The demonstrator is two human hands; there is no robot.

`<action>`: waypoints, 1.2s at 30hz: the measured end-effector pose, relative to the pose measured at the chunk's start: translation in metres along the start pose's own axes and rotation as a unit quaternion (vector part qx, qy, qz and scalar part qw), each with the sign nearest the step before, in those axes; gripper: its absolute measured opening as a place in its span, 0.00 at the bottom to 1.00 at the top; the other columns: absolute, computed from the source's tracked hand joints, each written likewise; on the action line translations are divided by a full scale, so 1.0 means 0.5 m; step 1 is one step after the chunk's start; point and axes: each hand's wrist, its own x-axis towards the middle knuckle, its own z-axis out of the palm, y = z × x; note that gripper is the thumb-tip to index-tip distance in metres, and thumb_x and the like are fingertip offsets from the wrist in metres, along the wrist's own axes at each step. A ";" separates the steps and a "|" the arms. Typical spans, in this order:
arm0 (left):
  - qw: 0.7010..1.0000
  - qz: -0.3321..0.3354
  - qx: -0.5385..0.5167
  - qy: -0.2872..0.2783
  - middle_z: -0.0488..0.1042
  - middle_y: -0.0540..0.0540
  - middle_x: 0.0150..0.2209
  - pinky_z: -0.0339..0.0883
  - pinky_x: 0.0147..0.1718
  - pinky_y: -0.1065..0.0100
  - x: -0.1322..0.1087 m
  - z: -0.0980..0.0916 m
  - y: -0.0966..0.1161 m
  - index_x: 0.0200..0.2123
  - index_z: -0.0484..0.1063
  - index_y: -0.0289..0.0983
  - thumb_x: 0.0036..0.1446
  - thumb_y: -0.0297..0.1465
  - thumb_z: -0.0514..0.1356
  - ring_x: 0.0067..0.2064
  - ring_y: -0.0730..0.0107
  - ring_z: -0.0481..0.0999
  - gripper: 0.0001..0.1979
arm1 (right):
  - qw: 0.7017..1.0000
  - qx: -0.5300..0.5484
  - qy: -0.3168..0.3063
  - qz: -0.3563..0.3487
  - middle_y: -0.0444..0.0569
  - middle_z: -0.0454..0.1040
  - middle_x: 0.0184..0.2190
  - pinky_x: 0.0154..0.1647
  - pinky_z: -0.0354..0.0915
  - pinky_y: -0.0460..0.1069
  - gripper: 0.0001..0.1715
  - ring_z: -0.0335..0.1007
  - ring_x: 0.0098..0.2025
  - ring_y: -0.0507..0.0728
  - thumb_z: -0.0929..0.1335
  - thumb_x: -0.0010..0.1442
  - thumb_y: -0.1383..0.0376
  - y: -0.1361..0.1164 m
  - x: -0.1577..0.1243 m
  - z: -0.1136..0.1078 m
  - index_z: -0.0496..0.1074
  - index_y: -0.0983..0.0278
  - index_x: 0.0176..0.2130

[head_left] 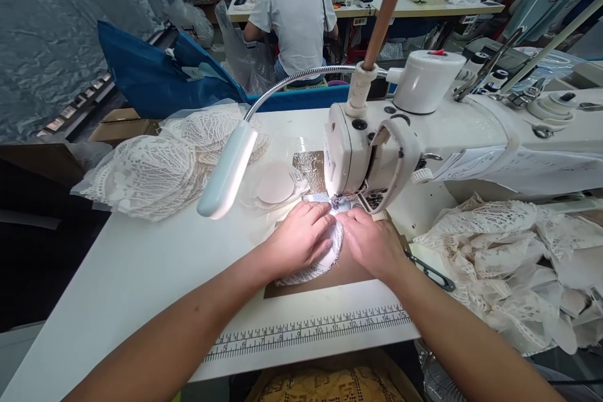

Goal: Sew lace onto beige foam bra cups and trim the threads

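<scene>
The rounded, lacy white fabric (334, 246) lies at the glossy sewing machine's (347, 154) needle end. Your left hand (299, 237) rests flat on it, fingers slightly parted; your right hand (370, 240) angles inward, fingers together, whether pinching I cannot tell.

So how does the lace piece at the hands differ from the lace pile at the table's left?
The lace piece is small and fairly flat; the lace pile is far larger and heaped. The lace piece lies partly under the left hand; no hand touches the lace pile. Both are pale with a lacy pattern.
</scene>
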 end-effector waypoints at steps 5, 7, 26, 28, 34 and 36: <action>1.000 -0.004 0.008 0.004 0.68 0.31 0.54 0.66 0.50 0.48 0.006 0.002 0.005 0.51 0.67 0.29 0.60 0.32 0.57 0.54 0.46 0.66 0.17 | 1.000 -0.001 0.006 0.003 0.48 0.77 0.38 0.30 0.57 0.49 0.18 0.68 0.33 0.55 0.63 0.60 0.72 0.003 0.002 0.004 0.77 0.61 0.44; 1.000 -0.005 0.010 0.000 0.68 0.31 0.54 0.66 0.50 0.48 0.008 0.001 0.007 0.51 0.67 0.29 0.60 0.32 0.57 0.54 0.46 0.66 0.18 | 1.000 0.000 0.001 0.006 0.49 0.77 0.39 0.30 0.57 0.49 0.17 0.69 0.34 0.56 0.62 0.61 0.72 0.004 0.001 0.004 0.77 0.61 0.45; 1.000 0.003 -0.003 0.030 0.69 0.39 0.38 0.65 0.44 0.55 0.000 0.005 0.002 0.42 0.70 0.33 0.61 0.31 0.55 0.42 0.57 0.66 0.09 | 1.000 0.012 0.000 0.011 0.51 0.77 0.37 0.29 0.59 0.48 0.19 0.67 0.30 0.55 0.61 0.61 0.72 0.007 -0.002 -0.003 0.76 0.63 0.47; 1.000 0.002 -0.003 0.031 0.69 0.39 0.38 0.65 0.44 0.54 -0.001 0.006 0.001 0.42 0.70 0.33 0.62 0.31 0.54 0.42 0.57 0.66 0.09 | 1.000 0.016 -0.003 -0.008 0.50 0.76 0.36 0.28 0.57 0.48 0.20 0.65 0.29 0.54 0.61 0.60 0.74 0.006 -0.002 -0.001 0.76 0.62 0.46; 0.999 0.001 -0.008 0.031 0.69 0.39 0.38 0.65 0.44 0.55 -0.001 0.004 -0.001 0.42 0.70 0.33 0.62 0.31 0.54 0.43 0.56 0.67 0.10 | 1.000 0.008 -0.003 -0.023 0.49 0.74 0.33 0.29 0.57 0.48 0.19 0.65 0.31 0.54 0.62 0.60 0.74 0.003 -0.002 -0.001 0.77 0.63 0.45; 0.999 -0.001 -0.005 0.032 0.69 0.39 0.39 0.65 0.43 0.55 0.000 0.002 -0.003 0.43 0.70 0.33 0.62 0.31 0.54 0.43 0.56 0.67 0.10 | 1.000 0.001 -0.006 -0.020 0.50 0.74 0.33 0.29 0.57 0.48 0.20 0.66 0.32 0.55 0.62 0.60 0.74 0.001 -0.002 0.001 0.76 0.63 0.47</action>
